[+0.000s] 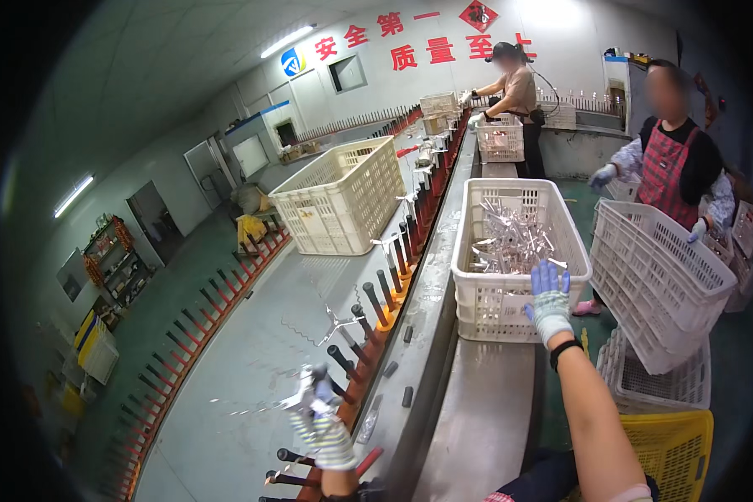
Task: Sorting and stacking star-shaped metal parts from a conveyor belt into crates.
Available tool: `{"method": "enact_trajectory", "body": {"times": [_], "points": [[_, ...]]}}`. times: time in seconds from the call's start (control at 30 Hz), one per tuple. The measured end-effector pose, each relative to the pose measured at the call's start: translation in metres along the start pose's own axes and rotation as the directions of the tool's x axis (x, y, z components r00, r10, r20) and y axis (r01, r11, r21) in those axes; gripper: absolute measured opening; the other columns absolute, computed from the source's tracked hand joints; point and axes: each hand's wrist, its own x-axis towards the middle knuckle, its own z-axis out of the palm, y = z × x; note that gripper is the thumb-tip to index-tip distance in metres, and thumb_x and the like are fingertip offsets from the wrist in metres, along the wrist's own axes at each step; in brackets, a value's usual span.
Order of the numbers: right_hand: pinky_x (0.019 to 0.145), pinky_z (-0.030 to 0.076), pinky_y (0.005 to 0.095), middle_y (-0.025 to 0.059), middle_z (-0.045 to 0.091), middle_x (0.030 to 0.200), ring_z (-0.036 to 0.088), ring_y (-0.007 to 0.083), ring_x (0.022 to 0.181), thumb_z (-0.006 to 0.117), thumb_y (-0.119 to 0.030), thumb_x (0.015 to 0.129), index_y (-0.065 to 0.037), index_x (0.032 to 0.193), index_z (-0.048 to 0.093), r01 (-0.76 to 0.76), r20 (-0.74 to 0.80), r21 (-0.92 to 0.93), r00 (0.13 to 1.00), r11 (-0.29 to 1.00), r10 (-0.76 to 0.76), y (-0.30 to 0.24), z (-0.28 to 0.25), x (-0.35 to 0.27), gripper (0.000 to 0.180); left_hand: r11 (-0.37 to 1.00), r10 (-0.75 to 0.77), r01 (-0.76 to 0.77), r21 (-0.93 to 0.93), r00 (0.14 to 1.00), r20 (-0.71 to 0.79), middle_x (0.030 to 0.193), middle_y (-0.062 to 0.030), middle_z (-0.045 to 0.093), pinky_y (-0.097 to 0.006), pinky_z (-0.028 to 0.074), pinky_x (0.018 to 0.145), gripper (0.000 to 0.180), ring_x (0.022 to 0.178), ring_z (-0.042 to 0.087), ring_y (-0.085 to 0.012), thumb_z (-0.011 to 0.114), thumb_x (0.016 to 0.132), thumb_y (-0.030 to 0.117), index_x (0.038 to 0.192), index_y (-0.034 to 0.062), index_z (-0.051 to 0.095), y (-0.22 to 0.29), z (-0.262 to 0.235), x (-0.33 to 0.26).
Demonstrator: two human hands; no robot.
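Note:
My left hand (320,418), in a knit glove, holds a shiny metal cross-shaped part (297,400) over the row of dark pegs (368,322) on the conveyor rail. A similar metal part (335,322) sits on a peg just ahead. My right hand (550,299), gloved in white and blue, reaches with fingers spread to the near rim of a white plastic crate (510,289) full of shiny metal parts (510,238). That hand holds nothing.
A large white basket (343,197) stands on the grey table (251,351) to the left. A person in a red apron (669,167) tilts an empty white crate (657,280) at right. A yellow crate (673,448) sits at lower right. Another worker (510,92) stands far back.

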Motion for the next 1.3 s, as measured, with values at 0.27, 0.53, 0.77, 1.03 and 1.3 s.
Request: {"method": "enact_trajectory", "body": {"times": [0.27, 0.53, 0.77, 1.03, 1.3], "points": [[0.108, 0.014, 0.0436, 0.0236, 0.017, 0.141, 0.015, 0.0359, 0.132, 0.057, -0.041, 0.076, 0.0, 0.136, 0.019, 0.118, -0.067, 0.45, 0.993, 0.885, -0.099, -0.002, -0.036, -0.003, 0.082, 0.38, 0.451, -0.042, 0.924, 0.881, -0.146, 0.077, -0.0146, 0.059, -0.037, 0.043, 0.057, 0.019, 0.061, 0.053, -0.0244, 0.048, 0.086, 0.014, 0.09, -0.0017, 0.058, -0.024, 0.072, 0.03], [0.107, 0.015, 0.0476, 0.0226, 0.027, 0.137, 0.023, 0.0363, 0.129, 0.06, -0.035, 0.074, -0.002, 0.13, 0.033, -0.151, -0.647, 0.189, 0.724, 0.97, 0.239, 0.079, -0.18, -0.154, 0.071, 0.541, 0.412, 0.202, 0.816, 0.782, -0.468, 0.085, -0.0161, 0.06, -0.036, 0.046, 0.061, 0.031, 0.072, 0.058, -0.0274, 0.046, 0.088, 0.018, 0.109, -0.005, 0.049, -0.074, -0.003, 0.03], [0.104, 0.02, 0.0478, 0.019, 0.046, 0.122, 0.036, 0.0371, 0.119, 0.07, -0.03, 0.063, -0.004, 0.122, 0.044, -0.289, 0.007, 0.02, 0.957, 0.957, 0.289, 0.209, -0.226, -0.297, 0.07, -0.774, 0.226, 0.146, 0.616, 0.973, 0.054, 0.096, -0.0113, 0.058, -0.032, 0.045, 0.068, 0.025, 0.082, 0.055, -0.0215, 0.042, 0.088, 0.011, 0.108, 0.0024, 0.053, -0.041, -0.01, 0.006], [0.094, 0.034, 0.0483, 0.0155, 0.053, 0.077, 0.051, 0.0366, 0.082, 0.072, -0.026, 0.057, -0.004, 0.078, 0.057, 0.021, -0.359, 0.194, 0.932, 0.981, 0.051, 0.213, -0.183, -0.354, 0.034, -0.599, 0.439, 0.198, 0.776, 0.891, 0.112, 0.088, -0.0031, 0.057, -0.029, 0.044, 0.063, 0.016, 0.079, 0.056, -0.0134, 0.043, 0.087, 0.014, 0.094, 0.0107, 0.057, 0.05, -0.018, -0.042], [0.058, 0.039, 0.0411, 0.012, 0.048, 0.061, 0.05, 0.0309, 0.061, 0.068, -0.032, 0.069, -0.005, 0.065, 0.054, 0.268, -0.622, 0.324, 0.783, 0.907, -0.009, 0.046, -0.292, -0.26, 0.031, 0.626, 0.425, -0.206, 0.752, 0.899, -0.108, 0.108, -0.0104, 0.055, -0.038, 0.043, 0.084, 0.032, 0.096, 0.053, -0.0226, 0.043, 0.084, 0.009, 0.115, 0.0036, 0.049, 0.06, -0.035, -0.084]]}}
